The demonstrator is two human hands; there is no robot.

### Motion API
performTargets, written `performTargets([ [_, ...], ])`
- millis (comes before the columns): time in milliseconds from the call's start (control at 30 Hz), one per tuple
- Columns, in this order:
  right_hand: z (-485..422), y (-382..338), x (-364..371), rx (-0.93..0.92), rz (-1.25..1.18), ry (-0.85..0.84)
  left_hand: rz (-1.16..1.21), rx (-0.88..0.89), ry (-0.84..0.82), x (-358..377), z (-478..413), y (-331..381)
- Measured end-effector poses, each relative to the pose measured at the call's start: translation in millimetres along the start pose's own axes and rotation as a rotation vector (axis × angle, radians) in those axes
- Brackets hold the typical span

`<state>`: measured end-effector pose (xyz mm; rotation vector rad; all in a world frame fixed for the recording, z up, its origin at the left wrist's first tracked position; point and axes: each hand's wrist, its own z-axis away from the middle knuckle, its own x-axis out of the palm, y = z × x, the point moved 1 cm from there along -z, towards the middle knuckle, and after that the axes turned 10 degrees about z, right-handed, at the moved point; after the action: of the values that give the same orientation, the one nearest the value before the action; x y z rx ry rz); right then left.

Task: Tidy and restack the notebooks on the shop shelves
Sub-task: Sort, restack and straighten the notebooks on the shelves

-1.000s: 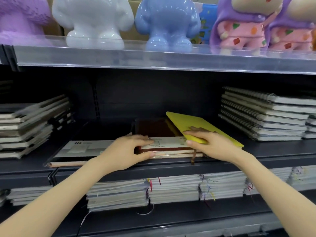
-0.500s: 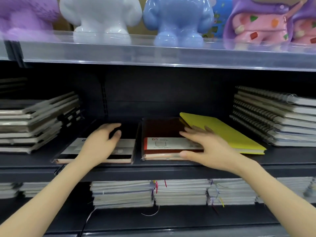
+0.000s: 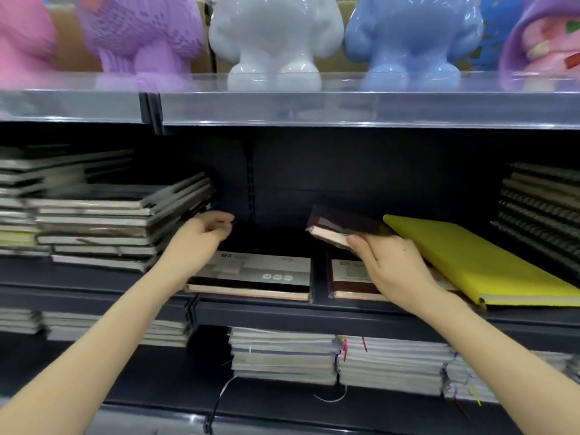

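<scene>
My right hand grips a dark brown notebook and holds it lifted and tilted above a red-brown B5 notebook lying on the middle shelf. A yellow notebook leans across the right side of that stack. My left hand hovers with loosely curled fingers above the back left corner of a black B5 notebook, close to the untidy pile of notebooks at the left. It holds nothing.
Spiral notebooks are stacked at the right end of the shelf. The lower shelf carries several stacks of notebooks with ribbon markers. Above, behind a clear rail, stand white, blue and purple figures.
My right hand has picked up a dark brown notebook and raised it off the red-brown stack. My left hand has lifted off the black notebook towards the left pile. The view shifted left.
</scene>
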<state>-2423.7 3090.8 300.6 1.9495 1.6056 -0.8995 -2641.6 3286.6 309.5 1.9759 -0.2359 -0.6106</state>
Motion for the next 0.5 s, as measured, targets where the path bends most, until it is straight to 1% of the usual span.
performTargets([
  [100,-14,-30,7,0.023,-0.077,0.095,-0.017,0.035,-0.004,5,-5,-1],
  [167,-24,-52,13,-0.027,-0.027,0.079,0.02,0.04,0.021,4,-6,-4],
  [267,-36,-91,40,-0.15,0.108,-0.112,0.092,0.039,0.035,-5,-8,-12],
  [333,-36,-116,57,-0.223,0.152,-0.239,0.019,0.076,0.027,-13,-7,-17],
  [367,-34,-122,61,-0.233,0.109,-0.288,-0.061,0.1,-0.008,-15,-5,-18],
  [400,-32,-123,59,-0.202,-0.008,-0.321,-0.138,0.121,-0.062,-16,-2,-20],
  [433,-29,-116,52,-0.134,-0.143,-0.343,-0.2,0.136,-0.136,-16,2,-23],
  [467,-24,-104,42,-0.068,-0.23,-0.335,-0.251,0.142,-0.226,-14,6,-26],
  [500,-16,-88,30,-0.017,-0.236,-0.307,-0.299,0.151,-0.323,-13,10,-30],
])
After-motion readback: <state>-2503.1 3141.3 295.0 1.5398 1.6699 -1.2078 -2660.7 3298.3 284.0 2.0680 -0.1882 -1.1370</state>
